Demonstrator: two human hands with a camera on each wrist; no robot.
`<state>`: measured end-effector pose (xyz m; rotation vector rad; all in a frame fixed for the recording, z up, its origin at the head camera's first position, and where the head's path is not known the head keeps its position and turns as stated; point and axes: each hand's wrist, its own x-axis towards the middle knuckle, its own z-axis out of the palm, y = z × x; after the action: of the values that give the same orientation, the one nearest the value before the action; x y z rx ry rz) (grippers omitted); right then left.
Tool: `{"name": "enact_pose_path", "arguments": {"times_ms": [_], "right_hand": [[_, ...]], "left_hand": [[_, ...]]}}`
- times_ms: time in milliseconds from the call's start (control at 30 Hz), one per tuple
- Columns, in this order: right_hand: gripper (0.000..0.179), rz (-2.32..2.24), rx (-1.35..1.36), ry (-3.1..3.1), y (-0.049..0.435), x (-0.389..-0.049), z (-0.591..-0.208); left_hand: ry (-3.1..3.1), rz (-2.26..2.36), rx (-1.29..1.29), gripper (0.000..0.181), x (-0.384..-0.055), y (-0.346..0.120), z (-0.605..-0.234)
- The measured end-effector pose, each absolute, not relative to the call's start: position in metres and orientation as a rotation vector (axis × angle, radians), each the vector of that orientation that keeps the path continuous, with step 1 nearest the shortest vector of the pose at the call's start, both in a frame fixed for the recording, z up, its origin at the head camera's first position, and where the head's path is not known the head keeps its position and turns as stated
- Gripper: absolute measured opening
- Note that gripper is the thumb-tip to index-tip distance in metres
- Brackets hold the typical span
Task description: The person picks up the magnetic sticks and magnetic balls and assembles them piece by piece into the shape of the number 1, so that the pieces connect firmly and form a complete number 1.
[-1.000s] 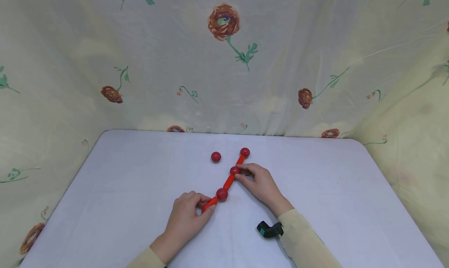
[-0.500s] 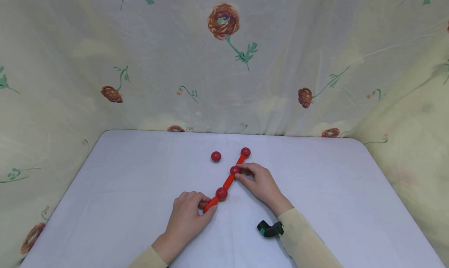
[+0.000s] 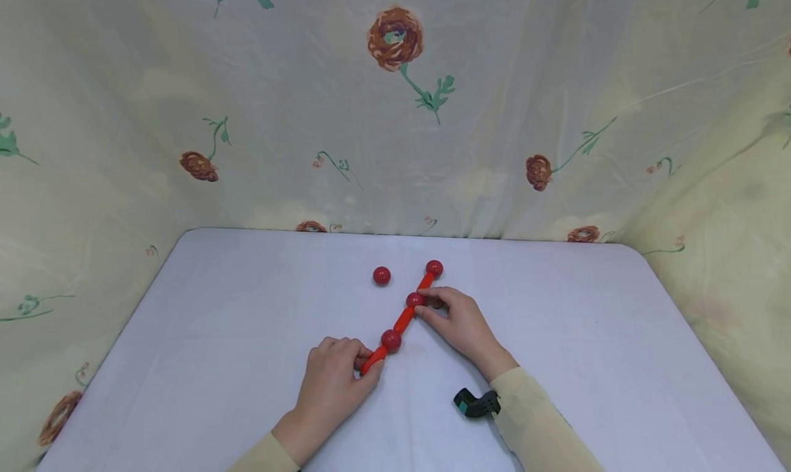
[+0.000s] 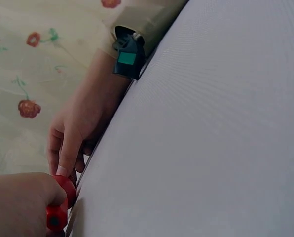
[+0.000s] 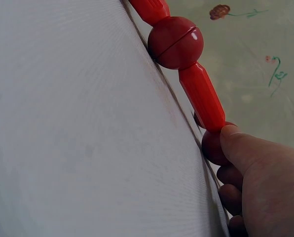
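Note:
A chain of dark red balls and orange-red faceted rods runs diagonally across the white table in the head view. My left hand (image 3: 336, 383) pinches the near end rod (image 3: 373, 359) between thumb and fingers. That rod joins the near ball (image 3: 391, 341), which a second rod (image 5: 202, 96) links to the middle ball (image 3: 415, 300). Thumb and index finger of my right hand (image 3: 460, 324) grip this middle ball. Beyond it a third rod (image 3: 426, 281) leads to the far ball (image 3: 434, 268). In the left wrist view my left thumb covers part of its rod.
One loose red ball (image 3: 382, 275) lies on the white table (image 3: 247, 321), left of the chain's far end. A black strapped device (image 3: 476, 403) sits at the right sleeve (image 3: 534, 410). Flower-printed cloth (image 3: 278, 94) hangs behind the table and along its sides.
My left hand and its rod have edged slightly to the right, and the chain's far ball has shifted a little right too. My right hand stays on the middle ball.

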<state>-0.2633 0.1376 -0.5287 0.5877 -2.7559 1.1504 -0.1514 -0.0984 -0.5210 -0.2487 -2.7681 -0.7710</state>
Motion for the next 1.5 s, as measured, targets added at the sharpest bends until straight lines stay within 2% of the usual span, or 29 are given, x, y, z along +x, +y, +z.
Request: {"name": "enact_pose_path", "arguments": {"times_ms": [467, 767, 1500], "right_hand": [[0.038, 1.133, 0.602, -2.741, 0.137, -0.263, -0.529], [0.037, 1.178, 0.555, -2.668, 0.139, -0.248, -0.532], [0.031, 1.264, 0.788, -2.577, 0.113, -0.213, -0.531]], "left_hand": [[-2.776, -0.808, -0.235, 0.023, -0.151, -0.1, -0.52], [-2.791, -0.847, -0.223, 0.022, -0.152, -0.099, -0.523], [-2.745, -0.839, -0.253, 0.023, -0.153, -0.102, -0.524]]}}
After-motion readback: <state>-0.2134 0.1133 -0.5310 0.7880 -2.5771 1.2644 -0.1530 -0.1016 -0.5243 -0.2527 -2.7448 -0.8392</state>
